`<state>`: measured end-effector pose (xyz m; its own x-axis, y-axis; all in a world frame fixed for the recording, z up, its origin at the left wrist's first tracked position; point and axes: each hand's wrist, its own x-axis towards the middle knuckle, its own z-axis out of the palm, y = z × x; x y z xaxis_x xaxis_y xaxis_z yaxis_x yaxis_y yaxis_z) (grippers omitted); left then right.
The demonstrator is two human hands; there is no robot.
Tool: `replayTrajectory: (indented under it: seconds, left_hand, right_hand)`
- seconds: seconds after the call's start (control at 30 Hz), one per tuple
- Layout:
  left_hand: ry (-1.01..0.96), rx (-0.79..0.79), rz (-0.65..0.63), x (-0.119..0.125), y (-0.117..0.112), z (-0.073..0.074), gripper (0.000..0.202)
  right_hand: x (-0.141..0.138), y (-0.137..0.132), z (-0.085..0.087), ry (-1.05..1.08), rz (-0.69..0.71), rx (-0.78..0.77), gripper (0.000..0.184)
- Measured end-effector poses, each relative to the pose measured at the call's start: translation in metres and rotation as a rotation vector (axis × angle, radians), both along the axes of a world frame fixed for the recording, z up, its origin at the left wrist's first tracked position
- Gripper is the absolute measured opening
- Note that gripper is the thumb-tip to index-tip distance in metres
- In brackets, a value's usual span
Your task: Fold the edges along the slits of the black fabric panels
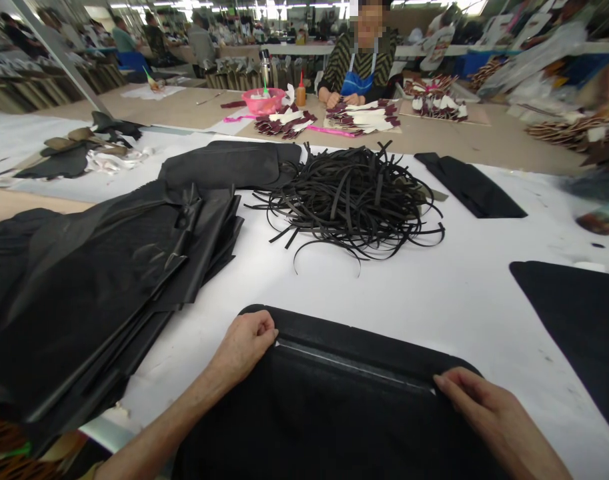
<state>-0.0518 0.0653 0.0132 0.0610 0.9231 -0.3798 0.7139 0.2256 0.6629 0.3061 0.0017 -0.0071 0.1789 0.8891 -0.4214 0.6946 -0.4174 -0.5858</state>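
Observation:
A large black sheet [334, 427] with rounded corners, leather-like in look, lies in front of me at the table's near edge. Across it, below its far edge, runs a thin dark strip [354, 365] with a shiny line and a small white tip at each end. My left hand [249, 340] is closed in a pinch at the strip's left end, its knuckles resting over the sheet's upper left corner. At the right end, my right hand [477, 397] pinches with thumb and forefinger beside the other white tip. The sheet's lower part runs out of view.
A tangled heap of narrow black strips [359, 193] lies beyond the sheet. Stacked black pieces [94, 267] cover the left side; another black panel [579, 313] lies right. Across the table, a person [359, 67] handles maroon and white pieces [364, 117] near a pink basin [264, 102].

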Motion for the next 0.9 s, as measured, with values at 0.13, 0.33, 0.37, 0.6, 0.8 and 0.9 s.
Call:
replayTrajectory:
  seconds: [0.13,0.33,0.37,0.6,0.8,0.9]
  left_hand:
    - [0.02,0.009,-0.014,0.0,0.0,0.0,0.015]
    - [0.077,0.017,-0.059,0.001,0.0,-0.003,0.017]
    - [0.095,0.022,-0.067,0.001,0.0,-0.004,0.017]
    - [0.322,0.075,-0.131,0.008,-0.009,0.0,0.011]
    - [0.681,0.514,-0.43,0.013,-0.024,-0.012,0.029]
    - [0.617,0.825,-0.641,0.009,-0.028,-0.023,0.035]
  right_hand:
    - [0.0,-0.001,-0.001,-0.011,0.02,0.03,0.037]
    - [-0.004,0.001,0.003,-0.026,0.003,-0.027,0.04]
    - [-0.005,0.001,0.005,-0.017,-0.002,-0.031,0.04]
    - [-0.011,-0.002,0.012,0.029,-0.08,-0.026,0.036]
    - [-0.016,-0.002,0.018,0.055,-0.147,0.073,0.034]
    - [-0.019,-0.001,0.017,0.048,-0.194,0.078,0.033]
